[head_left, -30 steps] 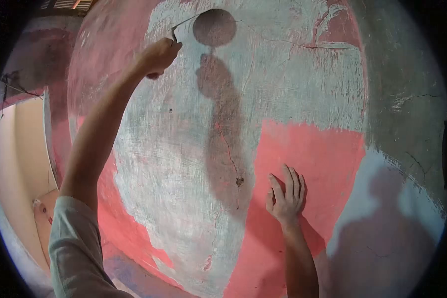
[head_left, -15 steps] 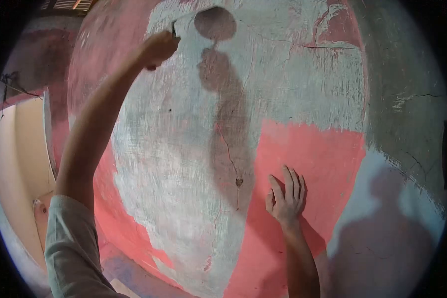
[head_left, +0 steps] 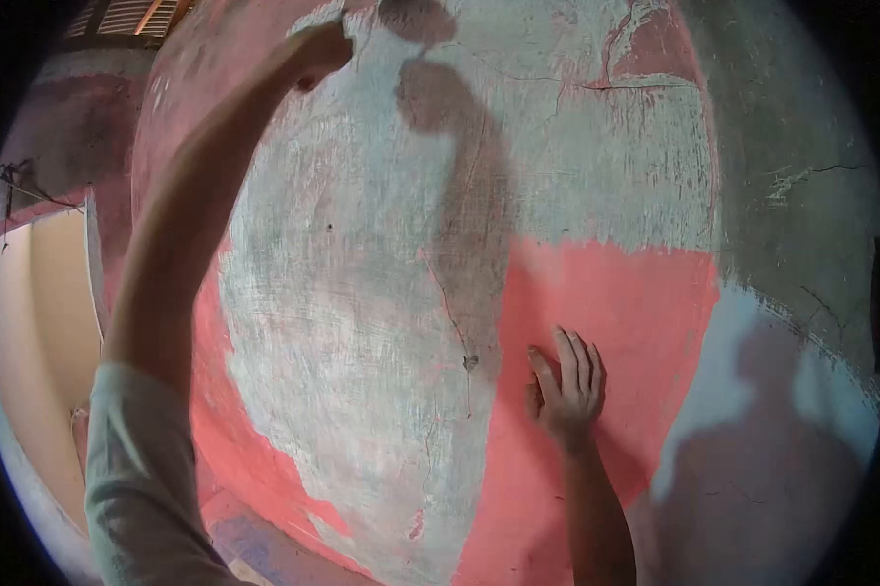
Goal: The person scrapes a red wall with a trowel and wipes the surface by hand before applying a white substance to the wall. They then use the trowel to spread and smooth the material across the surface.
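High up the wall (head_left: pixel 362 293), my left hand (head_left: pixel 321 54) is closed around the dark handle of what looks like a scraper (head_left: pixel 350 12). The top edge of the view cuts off most of this tool. Its rounded shadow falls on the wall to the right, above the shadow of my fist and forearm. Lower and to the right, my right hand (head_left: pixel 569 396) lies flat against a bright pink painted patch (head_left: pixel 616 303), fingers pointing up and holding nothing. Pale, scratched grey-green paint covers the wall between the hands.
Cracks run down the wall near a small hole (head_left: pixel 470 363). To the right are a grey wall face (head_left: pixel 792 215) and a light blue area (head_left: pixel 723 361) with a person's shadow. A pale opening (head_left: pixel 59 313) stands at the left, below a slatted vent (head_left: pixel 152 18).
My left hand and the tool have moved up, so the tool is now mostly out of view. Their shadow has risen too. My right hand stays on the pink patch.
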A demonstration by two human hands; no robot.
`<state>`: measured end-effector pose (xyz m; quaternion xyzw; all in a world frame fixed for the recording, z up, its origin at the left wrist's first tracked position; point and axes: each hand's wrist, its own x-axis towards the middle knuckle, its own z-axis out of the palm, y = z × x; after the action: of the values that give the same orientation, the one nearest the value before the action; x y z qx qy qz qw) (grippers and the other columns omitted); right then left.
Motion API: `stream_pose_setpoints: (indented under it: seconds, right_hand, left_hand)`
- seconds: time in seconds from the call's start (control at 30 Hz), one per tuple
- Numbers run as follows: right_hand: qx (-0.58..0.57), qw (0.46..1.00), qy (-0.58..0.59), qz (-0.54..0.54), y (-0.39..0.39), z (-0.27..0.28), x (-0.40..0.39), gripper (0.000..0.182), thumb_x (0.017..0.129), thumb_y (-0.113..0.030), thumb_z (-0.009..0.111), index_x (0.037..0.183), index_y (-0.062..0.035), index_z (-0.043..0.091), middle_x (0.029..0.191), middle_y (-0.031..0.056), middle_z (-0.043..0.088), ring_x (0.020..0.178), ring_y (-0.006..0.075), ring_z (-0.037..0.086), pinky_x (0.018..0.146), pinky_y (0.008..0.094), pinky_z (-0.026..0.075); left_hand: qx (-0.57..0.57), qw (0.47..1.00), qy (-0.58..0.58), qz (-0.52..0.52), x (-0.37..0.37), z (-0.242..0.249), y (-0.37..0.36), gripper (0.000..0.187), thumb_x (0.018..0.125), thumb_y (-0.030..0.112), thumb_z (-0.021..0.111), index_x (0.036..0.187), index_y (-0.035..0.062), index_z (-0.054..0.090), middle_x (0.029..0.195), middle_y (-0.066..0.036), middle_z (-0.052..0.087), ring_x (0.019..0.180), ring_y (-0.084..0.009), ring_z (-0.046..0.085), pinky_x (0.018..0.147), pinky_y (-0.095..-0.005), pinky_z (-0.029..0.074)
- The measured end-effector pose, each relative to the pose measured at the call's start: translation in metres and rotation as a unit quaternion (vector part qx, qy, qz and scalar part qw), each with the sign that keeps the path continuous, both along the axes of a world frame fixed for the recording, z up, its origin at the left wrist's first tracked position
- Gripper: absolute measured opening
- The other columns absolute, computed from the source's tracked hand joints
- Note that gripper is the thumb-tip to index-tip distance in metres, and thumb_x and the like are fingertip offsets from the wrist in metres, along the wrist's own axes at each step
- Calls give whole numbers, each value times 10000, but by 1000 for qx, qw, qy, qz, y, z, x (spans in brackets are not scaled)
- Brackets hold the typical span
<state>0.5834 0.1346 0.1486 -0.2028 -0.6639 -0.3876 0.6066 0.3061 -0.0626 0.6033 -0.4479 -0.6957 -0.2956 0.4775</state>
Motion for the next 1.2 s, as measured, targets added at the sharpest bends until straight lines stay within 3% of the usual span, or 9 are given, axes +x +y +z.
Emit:
stream_pose_setpoints:
  seconds: [0.23,0.27,0.53,0.6,0.77,0.83,0.87,0.97,1.2]
  right_hand:
    - [-2,1000,-9,-3,-3,0,4,376,947,-267,463,1249,-210,679,1397,139,598,1275,303,571,1113,517,398]
    - [-3,1000,-9,2,-2,0,4,377,948,-268,461,1252,-210,676,1397,139,598,1277,302,570,1115,516,396]
    - [8,1000,-8,4,-1,0,2,364,953,-279,461,1235,-204,680,1395,130,602,1281,291,564,1116,502,398]
    - [4,1000,-14,-10,0,0,2,361,954,-279,460,1230,-204,682,1397,131,599,1285,289,561,1116,502,398]
    - [8,1000,-7,0,-1,0,1,352,952,-270,465,1216,-202,688,1393,133,599,1286,293,562,1116,504,399]
    - [10,1000,-4,2,0,0,0,352,947,-266,473,1217,-202,690,1388,136,603,1286,296,562,1114,505,401]
    - [8,1000,-9,7,0,-1,0,343,945,-265,485,1206,-191,695,1388,149,597,1283,312,560,1107,516,402]
    - [7,1000,-8,6,3,-1,-1,338,943,-265,498,1201,-183,699,1386,164,594,1278,328,558,1097,527,406]
    - [14,1000,-1,-11,-1,2,-3,354,952,-284,482,1220,-203,697,1384,140,606,1268,298,571,1105,506,406]
  left_hand:
    - [-19,992,-83,-91,-1,-7,12,447,1048,318,422,1093,-104,560,669,-216,631,499,-329,637,485,-517,508]
    - [-42,992,118,8,-34,7,22,449,1050,326,428,1103,-101,555,669,-212,633,510,-331,644,493,-503,520]
    - [40,996,-72,20,24,53,18,280,892,153,462,947,-51,645,661,-204,671,552,-300,685,456,-475,507]
    - [-16,999,46,15,-57,62,57,350,961,202,456,1087,-56,656,780,-253,693,723,-350,724,585,-470,568]
    - [4,988,157,-9,-60,3,29,398,1006,209,393,1043,-103,637,717,-251,678,568,-344,694,555,-514,556]
    - [42,992,-55,-107,-9,7,12,393,1004,211,401,1005,-108,630,713,-255,678,556,-335,689,542,-521,543]
    - [50,992,-35,-111,-26,44,32,467,1031,376,490,965,-71,607,648,-230,607,465,-333,613,429,-511,481]
    - [94,993,-67,0,36,46,12,322,908,209,484,1005,-58,636,635,-185,670,519,-308,670,424,-454,479]
    - [46,996,-25,-76,-5,24,32,380,1033,249,451,1064,-78,643,615,-192,631,485,-319,653,420,-489,496]
